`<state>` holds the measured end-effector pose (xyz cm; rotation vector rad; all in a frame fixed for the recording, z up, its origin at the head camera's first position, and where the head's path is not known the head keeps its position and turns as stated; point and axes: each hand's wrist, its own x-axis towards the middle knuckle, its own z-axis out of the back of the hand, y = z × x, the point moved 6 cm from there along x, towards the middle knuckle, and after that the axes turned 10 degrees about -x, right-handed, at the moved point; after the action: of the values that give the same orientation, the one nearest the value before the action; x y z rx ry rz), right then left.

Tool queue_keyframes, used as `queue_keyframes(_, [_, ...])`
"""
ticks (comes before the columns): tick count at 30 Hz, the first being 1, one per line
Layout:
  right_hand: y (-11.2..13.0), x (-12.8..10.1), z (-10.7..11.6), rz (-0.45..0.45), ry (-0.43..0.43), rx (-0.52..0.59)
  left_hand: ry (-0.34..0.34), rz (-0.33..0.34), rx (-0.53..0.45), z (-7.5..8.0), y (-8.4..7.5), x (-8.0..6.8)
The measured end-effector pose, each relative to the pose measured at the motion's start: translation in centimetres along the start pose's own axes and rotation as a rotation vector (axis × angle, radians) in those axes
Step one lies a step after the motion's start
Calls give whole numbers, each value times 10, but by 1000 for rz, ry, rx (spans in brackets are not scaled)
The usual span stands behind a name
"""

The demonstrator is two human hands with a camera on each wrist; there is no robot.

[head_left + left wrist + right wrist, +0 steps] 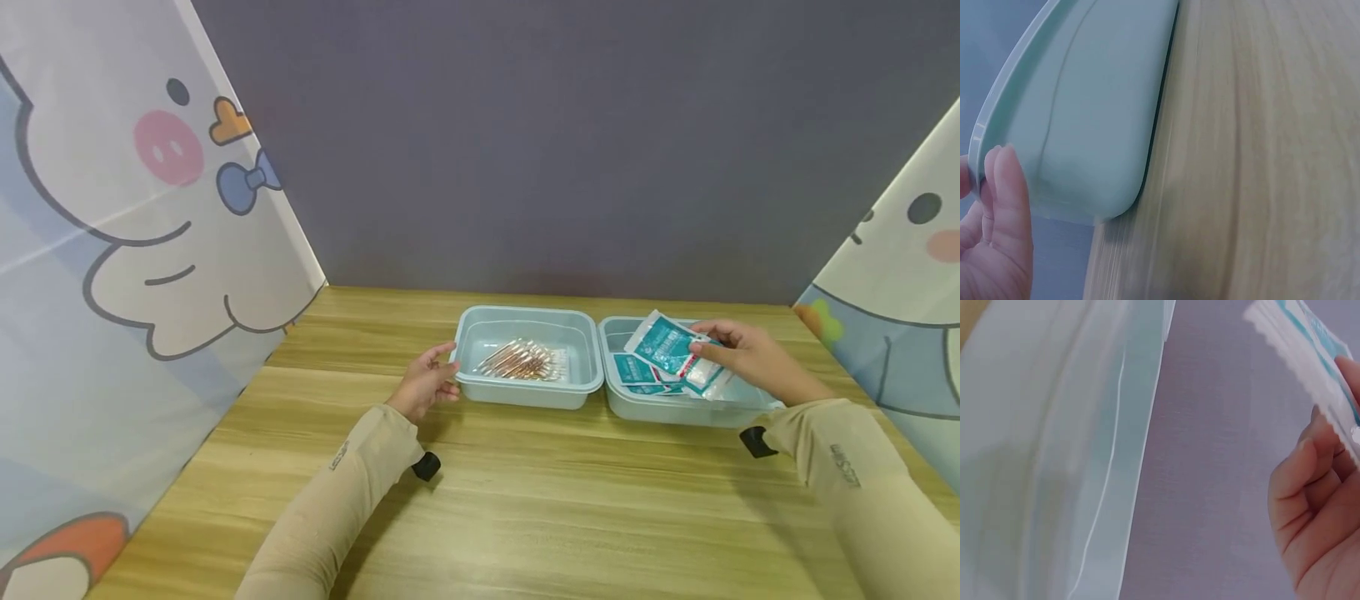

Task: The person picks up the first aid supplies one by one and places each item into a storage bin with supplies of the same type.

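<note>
Two pale green plastic tubs sit side by side on a wooden table. The left tub (527,392) holds a bundle of cotton swabs (525,361) with brownish tips. Teal and white sachets (636,369) lie in the right tub (675,410). My left hand (429,379) rests with loosely spread fingers against the left tub's outer rim (997,119); a fingertip (1004,172) touches the tub wall. Over the right tub, my right hand (738,350) pinches one teal sachet (675,350) between thumb and fingers; the sachet's serrated edge (1300,347) shows in the right wrist view.
A grey wall (562,142) stands behind the table. Cartoon-printed screens flank it on the left (112,250) and right (900,308). Bare wooden tabletop (562,517) stretches in front of the tubs. Beige sleeves cover both forearms.
</note>
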<state>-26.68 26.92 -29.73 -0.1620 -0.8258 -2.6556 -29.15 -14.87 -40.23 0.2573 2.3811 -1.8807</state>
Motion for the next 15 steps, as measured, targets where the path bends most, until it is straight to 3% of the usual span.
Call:
queue_keyframes(9, [-1,18,9,49,6,33,-6,-11,27,-1,-3,-1])
queue_keyframes(15, [-5,28,9,-8,101,-73,-11,-2,28,-2,-1,0])
